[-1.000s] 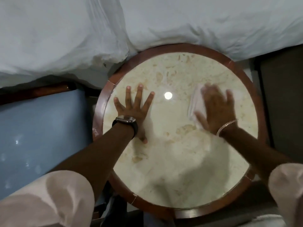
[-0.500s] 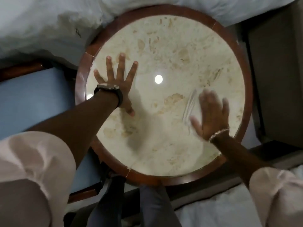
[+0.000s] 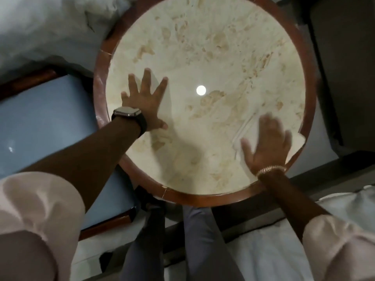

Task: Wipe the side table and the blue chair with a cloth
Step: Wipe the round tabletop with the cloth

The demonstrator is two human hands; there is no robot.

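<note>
The round side table [image 3: 203,196] has a cream marble top and a dark red-brown wooden rim. My left hand [image 3: 145,102], with a watch on the wrist, lies flat on the top's left part, fingers spread, holding nothing. My right hand [image 3: 268,145], blurred by motion, presses flat on a folded white cloth [image 3: 297,144] near the table's right rim. The cloth sticks out past the fingers and reaches the rim. The blue chair [image 3: 40,126] with its wooden frame stands just left of the table.
White bedding [image 3: 46,27] bunches against the table's far left. A dark upholstered piece [image 3: 345,67] stands to the right. More white fabric [image 3: 274,250] lies near my legs [image 3: 203,240] below the table. A lamp's bright reflection [image 3: 201,90] shows on the marble.
My right hand has slid the cloth from the far right of the top toward the near right rim. My left hand stays planted. The view has tilted downward.
</note>
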